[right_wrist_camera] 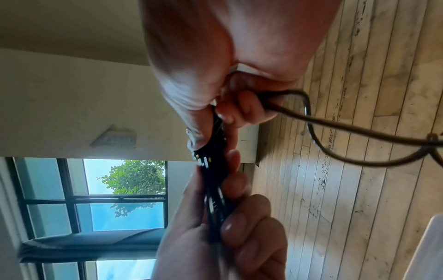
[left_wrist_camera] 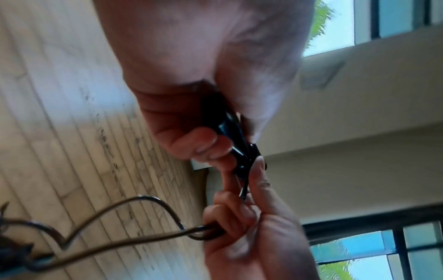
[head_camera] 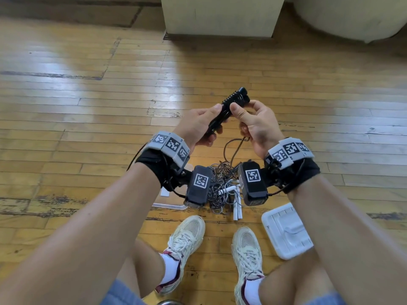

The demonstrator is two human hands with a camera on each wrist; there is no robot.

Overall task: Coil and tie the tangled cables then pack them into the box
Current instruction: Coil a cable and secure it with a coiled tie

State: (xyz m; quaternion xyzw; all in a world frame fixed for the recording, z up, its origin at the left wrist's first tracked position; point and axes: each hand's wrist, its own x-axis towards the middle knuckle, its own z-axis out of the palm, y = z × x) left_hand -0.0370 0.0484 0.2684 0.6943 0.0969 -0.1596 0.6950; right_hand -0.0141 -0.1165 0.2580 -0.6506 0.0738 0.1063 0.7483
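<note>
While held above floor, black cable bundle (head_camera: 229,107) sits btwn 2 hands' fingers (head_camera: 235,111).

Bright window daylight glares off the floor (head_camera: 66,69); wrist views blurred.

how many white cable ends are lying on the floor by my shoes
2 show clearly: two white cable ends lie side by side at the near edge of the tangled cable pile, between the white sneakers. More may be hidden under the wrist cameras.
</note>
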